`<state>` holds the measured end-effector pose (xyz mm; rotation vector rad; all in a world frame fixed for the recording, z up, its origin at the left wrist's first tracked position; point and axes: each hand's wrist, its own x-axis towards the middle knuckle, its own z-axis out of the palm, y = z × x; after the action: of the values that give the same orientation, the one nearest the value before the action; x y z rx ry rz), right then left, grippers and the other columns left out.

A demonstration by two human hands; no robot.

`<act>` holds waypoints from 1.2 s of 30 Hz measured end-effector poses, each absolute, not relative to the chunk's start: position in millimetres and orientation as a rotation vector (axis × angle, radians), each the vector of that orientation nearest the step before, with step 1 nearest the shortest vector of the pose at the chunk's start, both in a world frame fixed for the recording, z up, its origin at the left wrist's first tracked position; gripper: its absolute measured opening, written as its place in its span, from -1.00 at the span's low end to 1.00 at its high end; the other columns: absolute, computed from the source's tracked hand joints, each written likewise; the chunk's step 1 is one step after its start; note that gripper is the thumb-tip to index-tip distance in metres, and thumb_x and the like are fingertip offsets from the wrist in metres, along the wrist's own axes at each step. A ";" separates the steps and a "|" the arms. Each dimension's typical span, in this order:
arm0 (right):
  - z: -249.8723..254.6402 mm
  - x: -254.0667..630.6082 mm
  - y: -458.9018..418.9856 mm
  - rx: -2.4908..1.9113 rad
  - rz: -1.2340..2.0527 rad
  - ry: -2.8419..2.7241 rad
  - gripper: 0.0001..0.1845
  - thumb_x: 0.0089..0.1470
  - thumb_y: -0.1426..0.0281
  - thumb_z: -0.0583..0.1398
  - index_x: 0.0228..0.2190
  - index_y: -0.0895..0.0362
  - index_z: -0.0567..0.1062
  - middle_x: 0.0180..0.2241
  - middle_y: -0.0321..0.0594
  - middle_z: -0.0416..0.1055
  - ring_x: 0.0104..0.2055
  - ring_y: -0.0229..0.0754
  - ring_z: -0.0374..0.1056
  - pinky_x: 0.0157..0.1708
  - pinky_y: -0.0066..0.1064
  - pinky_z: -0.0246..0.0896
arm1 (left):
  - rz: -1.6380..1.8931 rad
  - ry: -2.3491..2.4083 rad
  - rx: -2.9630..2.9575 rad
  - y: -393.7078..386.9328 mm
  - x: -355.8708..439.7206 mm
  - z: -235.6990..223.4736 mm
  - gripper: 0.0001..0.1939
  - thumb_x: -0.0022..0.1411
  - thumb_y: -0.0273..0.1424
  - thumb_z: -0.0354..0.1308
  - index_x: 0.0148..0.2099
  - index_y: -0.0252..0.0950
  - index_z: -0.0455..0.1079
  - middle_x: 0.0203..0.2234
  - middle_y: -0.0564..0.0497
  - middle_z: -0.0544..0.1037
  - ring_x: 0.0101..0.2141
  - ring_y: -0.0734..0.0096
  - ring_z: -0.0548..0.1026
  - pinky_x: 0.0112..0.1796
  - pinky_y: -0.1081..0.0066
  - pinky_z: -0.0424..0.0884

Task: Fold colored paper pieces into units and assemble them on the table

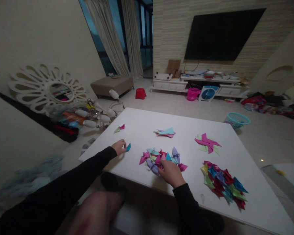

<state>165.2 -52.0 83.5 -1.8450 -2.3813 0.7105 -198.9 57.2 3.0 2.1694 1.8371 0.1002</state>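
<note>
My left hand (119, 147) is over the left part of the white table (144, 122), its fingers pinched at a small blue folded-paper crane (128, 148). My right hand (173, 173) reaches into a loose pile of folded-paper cranes (151, 164) at the near middle, in pink, purple, red, green and blue. The fingers of that hand are bent closed at a crane in the pile; its full shape is hidden behind them. Two small folded pieces, one green (117, 130) and one magenta (122, 126), lie beyond my left hand.
Farther back lies a stack of narrow folded papers (167, 132). To the right are a pink and green pinwheel-shaped set (207, 143) and a dense group of shiny folded pieces (222, 182). A blue basket (237, 120) stands past the table; lamp parts (104, 118) lie at left.
</note>
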 end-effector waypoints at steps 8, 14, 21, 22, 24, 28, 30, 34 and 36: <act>84.8 161.5 -49.4 -1.835 0.716 -2.380 -0.82 0.18 0.33 0.15 -0.26 0.11 0.54 -0.23 -0.10 0.56 -0.14 -0.03 0.48 -0.28 -0.36 0.13 | 0.116 2.067 1.899 80.2 -178.2 -15.9 -0.88 -0.13 -0.32 0.27 -0.49 -0.24 0.46 -0.55 0.00 0.53 -0.42 0.29 0.52 -0.41 0.44 0.35; 85.3 163.5 -49.9 -1.816 0.726 -2.375 -0.82 0.17 0.33 0.16 -0.23 0.09 0.54 -0.22 -0.11 0.55 -0.13 -0.04 0.47 -0.26 -0.35 0.15 | 0.094 1.968 2.017 75.9 -161.4 -0.3 -0.88 -0.12 -0.38 0.28 -0.60 -0.23 0.41 -0.58 -0.02 0.51 -0.37 0.24 0.51 -0.33 0.39 0.36; 87.6 168.4 -44.9 -1.802 0.681 -2.282 -0.83 0.17 0.34 0.15 -0.27 0.09 0.54 -0.25 -0.14 0.55 -0.18 -0.09 0.45 -0.27 -0.38 0.13 | 0.218 1.566 2.369 41.3 -110.8 62.6 -0.82 0.15 -0.45 0.18 -0.47 -0.18 0.54 -0.42 -0.08 0.56 -0.24 0.22 0.48 -0.15 0.32 0.32; 86.8 168.7 -43.1 -1.787 0.684 -2.251 -0.83 0.18 0.34 0.15 -0.29 0.10 0.54 -0.27 -0.15 0.56 -0.19 -0.10 0.45 -0.27 -0.38 0.14 | 0.292 1.470 2.442 33.1 -99.0 72.5 -0.81 0.19 -0.44 0.16 -0.42 -0.17 0.56 -0.42 -0.08 0.56 -0.25 0.23 0.47 -0.15 0.31 0.32; 85.6 169.4 -39.1 -1.729 0.734 -2.149 -0.83 0.19 0.35 0.14 -0.32 0.11 0.54 -0.29 -0.16 0.56 -0.22 -0.13 0.45 -0.25 -0.40 0.16 | 0.482 1.322 2.497 15.9 -74.1 89.7 -0.81 0.23 -0.41 0.15 -0.36 -0.16 0.58 -0.42 -0.08 0.57 -0.27 0.25 0.48 -0.17 0.30 0.32; 88.1 171.9 -32.4 -1.499 0.905 -1.769 -0.81 0.18 0.35 0.13 -0.36 0.14 0.52 -0.34 -0.18 0.55 -0.28 -0.18 0.44 -0.23 -0.41 0.24 | 0.909 1.159 2.276 -12.5 -28.9 106.7 -0.91 0.17 -0.45 0.22 -0.34 -0.20 0.55 -0.41 -0.04 0.60 -0.34 0.33 0.50 -0.23 0.35 0.38; 91.1 173.6 -31.1 -1.413 0.952 -1.587 -0.78 0.16 0.28 0.14 -0.38 0.14 0.52 -0.39 -0.19 0.54 -0.31 -0.16 0.44 -0.27 -0.40 0.27 | 1.072 1.193 2.112 -19.2 -13.5 106.0 -0.92 0.14 -0.49 0.23 -0.35 -0.22 0.53 -0.43 -0.02 0.61 -0.39 0.36 0.51 -0.28 0.37 0.40; 91.9 175.6 -30.1 -1.314 1.016 -1.393 -0.70 0.13 0.17 0.17 -0.41 0.14 0.52 -0.42 -0.20 0.52 -0.31 -0.15 0.43 -0.27 -0.37 0.29 | 1.175 1.189 2.119 -17.4 -0.1 94.7 -0.89 0.09 -0.54 0.22 -0.40 -0.23 0.49 -0.43 -0.03 0.61 -0.34 0.31 0.54 -0.24 0.32 0.44; 88.9 175.1 -29.5 -1.297 1.098 -1.329 -0.65 0.12 0.12 0.17 -0.42 0.15 0.53 -0.42 -0.20 0.52 -0.31 -0.14 0.44 -0.28 -0.37 0.30 | 1.166 1.151 2.185 -13.1 0.6 87.7 -0.88 0.09 -0.55 0.21 -0.39 -0.22 0.49 -0.39 -0.04 0.63 -0.30 0.29 0.56 -0.20 0.29 0.46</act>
<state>175.1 -29.5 88.9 -1.2972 -1.3289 1.0977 0.6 -13.1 87.7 2.1854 1.1510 1.1655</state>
